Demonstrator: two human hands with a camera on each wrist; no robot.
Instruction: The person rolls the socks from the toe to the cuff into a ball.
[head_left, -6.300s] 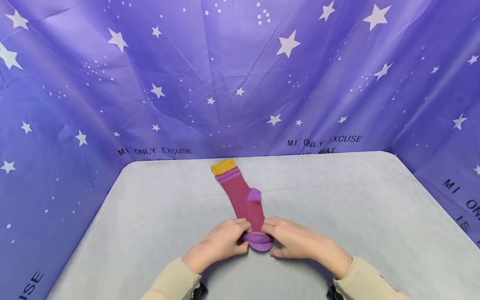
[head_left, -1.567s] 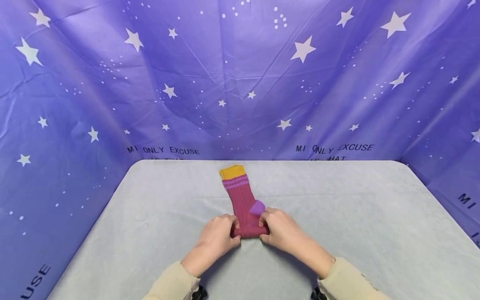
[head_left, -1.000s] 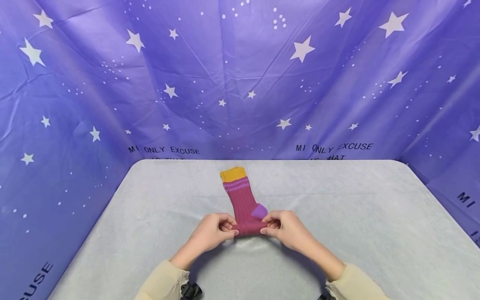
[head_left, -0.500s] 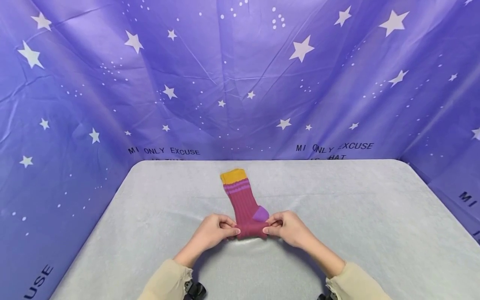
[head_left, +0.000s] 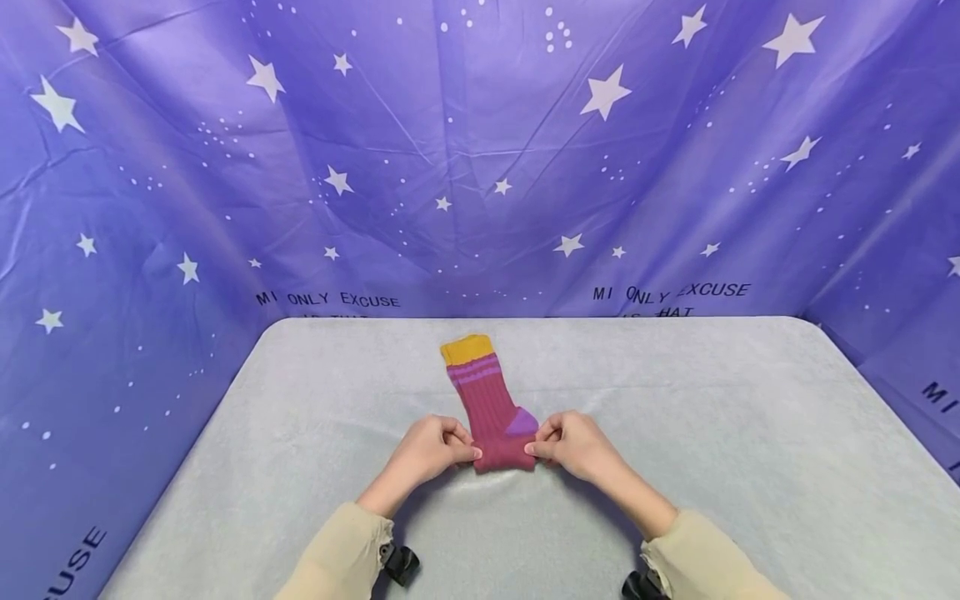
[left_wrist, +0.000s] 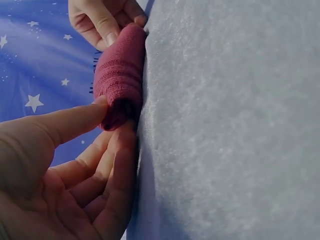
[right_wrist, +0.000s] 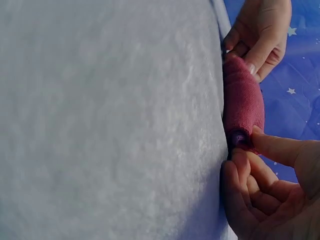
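A maroon sock (head_left: 487, 404) with a yellow cuff and a purple heel lies on the table, cuff toward the far edge. Its toe end is rolled up into a thick maroon roll (left_wrist: 120, 70) at the near side, and a bit of purple shows inside the roll's end in the right wrist view. My left hand (head_left: 435, 450) pinches the left end of the roll between thumb and fingers. At the right end, just below the heel, my right hand (head_left: 573, 446) pinches it the same way.
The table (head_left: 300, 400) has a pale grey cloth-like top with rounded far corners. A purple curtain (head_left: 480, 150) with white stars and lettering hangs behind it and along both sides. A black wrist camera (head_left: 401, 565) sits under the left sleeve.
Earlier the purple toe was visible, folded up at the near end; now it is rolled inside the maroon foot. The roll has come up to the heel, and both hands still grip its ends.
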